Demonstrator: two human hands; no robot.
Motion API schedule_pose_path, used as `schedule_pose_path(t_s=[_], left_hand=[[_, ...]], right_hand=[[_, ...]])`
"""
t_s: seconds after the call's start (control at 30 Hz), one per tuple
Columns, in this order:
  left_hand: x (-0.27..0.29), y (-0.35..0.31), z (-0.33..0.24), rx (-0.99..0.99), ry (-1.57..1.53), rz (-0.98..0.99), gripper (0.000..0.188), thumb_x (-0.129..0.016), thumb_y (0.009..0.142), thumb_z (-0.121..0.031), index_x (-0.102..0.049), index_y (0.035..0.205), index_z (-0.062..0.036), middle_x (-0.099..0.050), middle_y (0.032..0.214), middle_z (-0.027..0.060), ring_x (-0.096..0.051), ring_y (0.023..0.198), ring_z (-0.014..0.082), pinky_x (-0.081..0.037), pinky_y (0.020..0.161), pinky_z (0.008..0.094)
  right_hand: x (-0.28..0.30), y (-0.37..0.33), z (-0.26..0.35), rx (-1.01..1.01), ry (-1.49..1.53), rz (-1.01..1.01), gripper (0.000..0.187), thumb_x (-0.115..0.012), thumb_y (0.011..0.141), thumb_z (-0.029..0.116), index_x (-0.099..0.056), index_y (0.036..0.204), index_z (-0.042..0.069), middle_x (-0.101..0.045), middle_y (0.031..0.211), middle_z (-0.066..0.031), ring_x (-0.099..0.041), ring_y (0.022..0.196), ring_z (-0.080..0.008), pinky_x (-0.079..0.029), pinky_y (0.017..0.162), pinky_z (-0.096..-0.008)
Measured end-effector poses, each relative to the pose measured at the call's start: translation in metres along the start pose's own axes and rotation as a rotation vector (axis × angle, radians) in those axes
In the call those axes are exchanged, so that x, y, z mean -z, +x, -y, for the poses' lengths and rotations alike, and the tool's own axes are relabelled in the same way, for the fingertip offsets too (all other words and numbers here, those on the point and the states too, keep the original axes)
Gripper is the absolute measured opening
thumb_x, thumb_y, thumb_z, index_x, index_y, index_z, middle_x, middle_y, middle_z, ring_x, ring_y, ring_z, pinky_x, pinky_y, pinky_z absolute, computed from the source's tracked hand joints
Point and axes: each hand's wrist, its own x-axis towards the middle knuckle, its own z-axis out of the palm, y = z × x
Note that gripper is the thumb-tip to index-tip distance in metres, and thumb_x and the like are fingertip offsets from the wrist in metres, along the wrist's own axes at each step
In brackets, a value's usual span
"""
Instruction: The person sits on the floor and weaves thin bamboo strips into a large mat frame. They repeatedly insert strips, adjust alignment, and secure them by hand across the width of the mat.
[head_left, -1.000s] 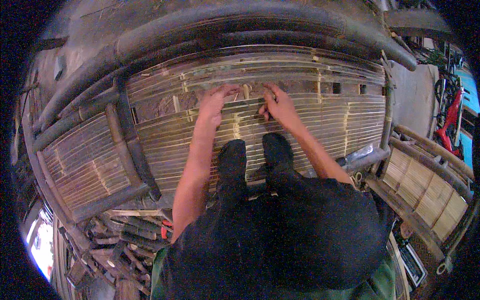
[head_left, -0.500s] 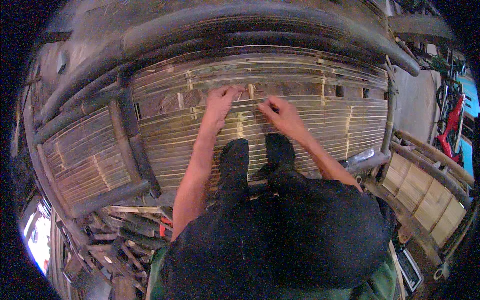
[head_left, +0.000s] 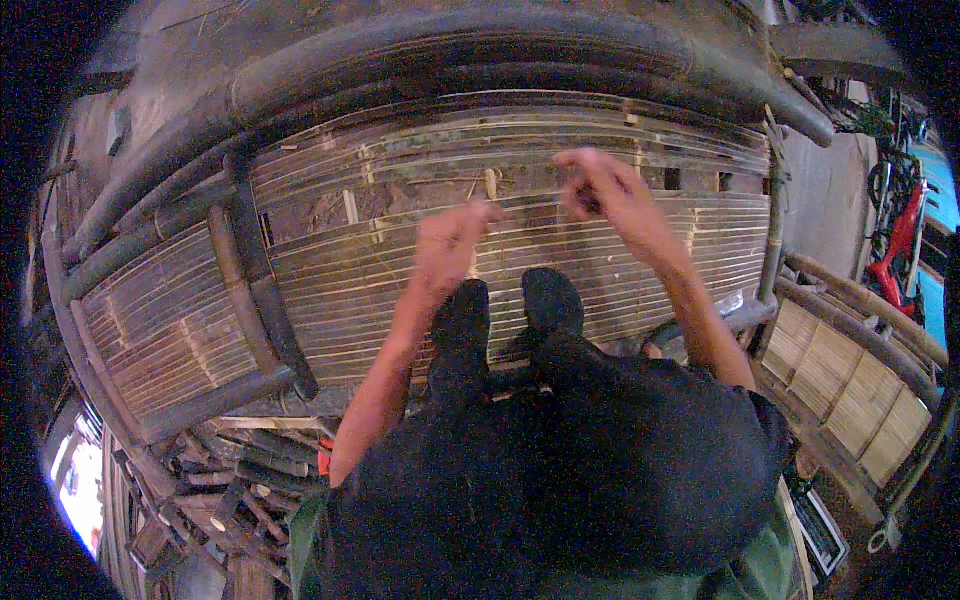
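Observation:
My left hand (head_left: 450,242) is low over the slatted bamboo seat (head_left: 350,290), its fingers closed in a pinch beside a gap between the slats. Whatever lies between those fingertips is too small to make out. Farther right, my right hand (head_left: 622,208) hangs above the slats with bent fingers. Motion smears it, so its grip is unclear. A short pale crosspiece (head_left: 490,183) shows in the gap, just past my left fingertips. Another pale crosspiece (head_left: 350,206) lies to its left. My dark-clad legs (head_left: 555,305) rest on the slats below my hands.
A thick bamboo rail (head_left: 450,50) curves along the far side, and a bamboo post (head_left: 240,285) divides off the left panel. Cut bamboo pieces (head_left: 255,465) lie at the lower left. A second woven bamboo seat (head_left: 850,390) and a red frame (head_left: 900,240) are at the right.
My right hand has moved away from my left, up and to the right. My left hand has dropped slightly nearer to me. The view has shifted a little.

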Motion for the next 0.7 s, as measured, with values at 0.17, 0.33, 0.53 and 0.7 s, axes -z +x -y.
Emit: schedule_pose_path(t_s=[0.17,0.33,0.53,0.7], left_hand=[[0.027,0.005,-0.037,0.099,-0.367,-0.311,0.043,-0.034,0.100,-0.027,-0.062,0.083,0.0013,-0.065,0.079,0.0078,-0.060,0.079,0.0153,-0.047,0.081,0.0310],[0.020,-0.004,-0.041,0.217,-0.329,-0.317,0.046,-0.036,0.099,-0.026,-0.061,0.072,0.0013,-0.065,0.075,0.0093,-0.059,0.072,0.0158,-0.046,0.079,0.0290],[0.012,-0.009,-0.043,0.183,-0.520,-0.342,0.044,-0.040,0.098,-0.027,-0.058,0.068,0.0001,-0.057,0.065,0.0036,-0.049,0.063,0.0096,-0.044,0.071,0.0263],[0.005,-0.052,-0.065,0.467,-0.355,-0.294,0.043,-0.042,0.098,-0.027,-0.050,0.064,-0.0029,-0.041,0.058,-0.0021,-0.036,0.057,0.0072,-0.038,0.060,0.0265]], right_hand=[[-0.027,0.040,-0.106,-0.320,-0.007,0.078,0.069,-0.032,0.092,0.060,-0.043,0.128,0.003,-0.058,0.067,-0.0063,-0.052,0.054,-0.0123,-0.046,0.054,-0.0272],[-0.053,0.056,-0.100,-0.629,0.167,0.255,0.080,-0.025,0.087,0.070,-0.036,0.134,0.005,-0.058,0.067,-0.0082,-0.055,0.056,-0.0136,-0.047,0.051,-0.0285],[-0.040,0.068,-0.113,-0.611,0.020,0.282,0.075,-0.028,0.088,0.067,-0.042,0.128,0.004,-0.061,0.076,-0.0119,-0.059,0.063,-0.0161,-0.052,0.057,-0.0303],[-0.052,0.022,-0.067,-0.705,0.588,0.153,0.068,-0.032,0.093,0.055,-0.042,0.124,-0.004,-0.062,0.086,-0.0155,-0.061,0.073,-0.0216,-0.055,0.068,-0.0347]])
